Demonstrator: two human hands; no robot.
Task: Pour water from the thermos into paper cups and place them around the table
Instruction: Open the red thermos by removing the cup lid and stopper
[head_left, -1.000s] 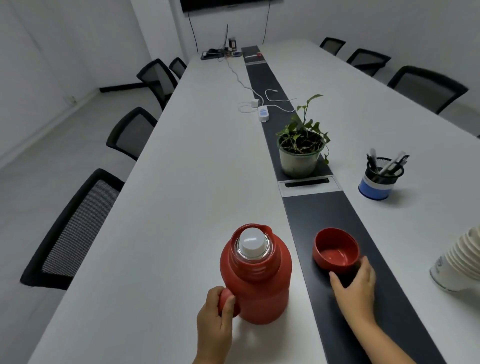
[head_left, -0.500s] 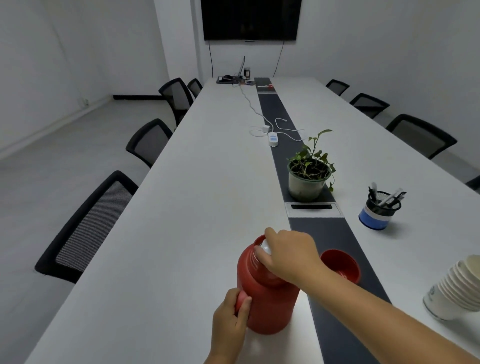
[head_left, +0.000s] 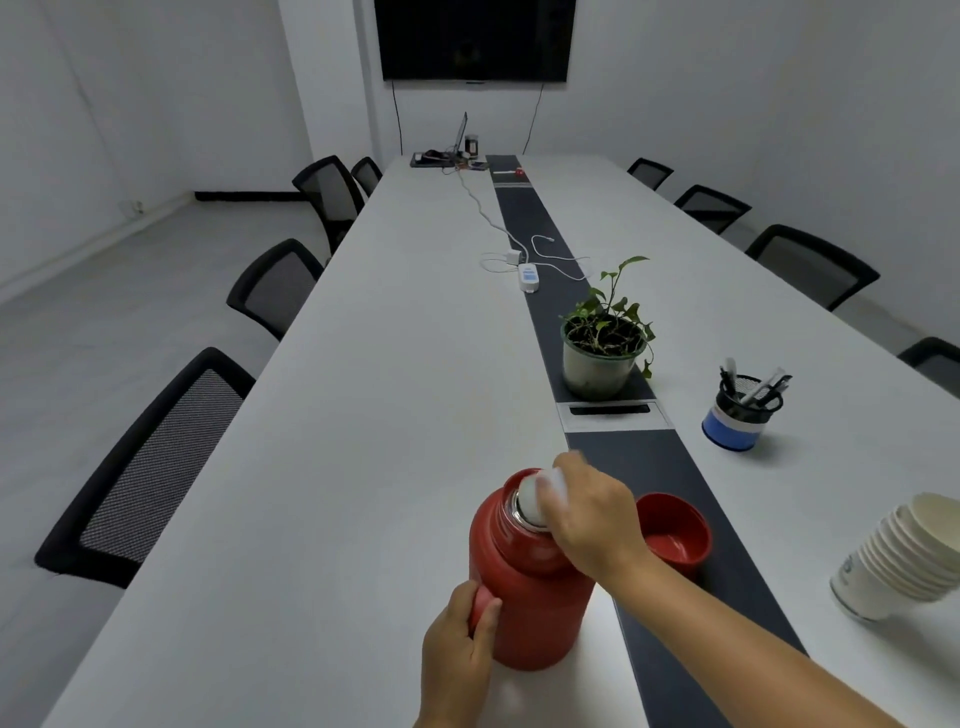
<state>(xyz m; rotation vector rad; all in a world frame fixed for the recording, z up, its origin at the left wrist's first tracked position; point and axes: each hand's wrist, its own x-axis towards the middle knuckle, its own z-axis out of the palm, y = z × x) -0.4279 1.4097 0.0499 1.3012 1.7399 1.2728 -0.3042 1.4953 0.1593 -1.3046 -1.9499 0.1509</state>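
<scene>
Table (head_left: 395, 415) left of thermos (head_left: 524, 597) open; red lid (head_left: 675, 530), cup stack (head_left: 904, 561) crowd right.

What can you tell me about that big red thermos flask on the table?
The red matte thermos flask stands upright near the long white table's near end, beside its dark centre strip. Its outer red cap lies off, mouth up, alongside. The left hand grips its side handle; the right hand grips the white stopper in its metal-rimmed neck.

Red thermos (head_left: 524, 587) upright; stacked white paper cups (head_left: 898, 558) lie sideways.
</scene>
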